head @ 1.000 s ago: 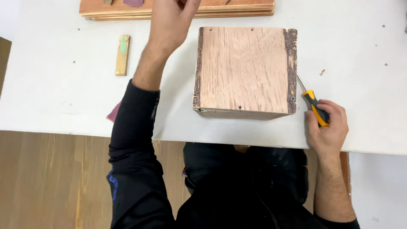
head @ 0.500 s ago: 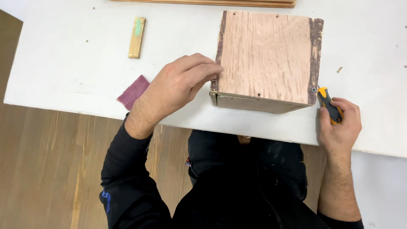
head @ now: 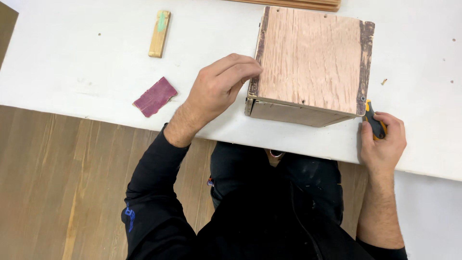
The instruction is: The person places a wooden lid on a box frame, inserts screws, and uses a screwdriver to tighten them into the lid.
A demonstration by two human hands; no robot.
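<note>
Plywood box (head: 310,62) sits on the white worktop (head: 72,62), close to its near edge, with dark worn strips down two sides of its top face. I see my left hand (head: 216,91) resting against the box's left side, its grip loosely curled with fingertips (head: 250,72) touching the top corner, clasping nothing. My right hand (head: 382,142) lies just beside the box's near right corner, its grip pressed around a yellow-and-black tool handle (head: 373,120); the tool's working end is hidden. A purple sandpaper scrap (head: 155,96) lies left of my left hand, a small wooden block (head: 159,33) farther back, and stacked boards (head: 298,4) lie at the far edge.
</note>
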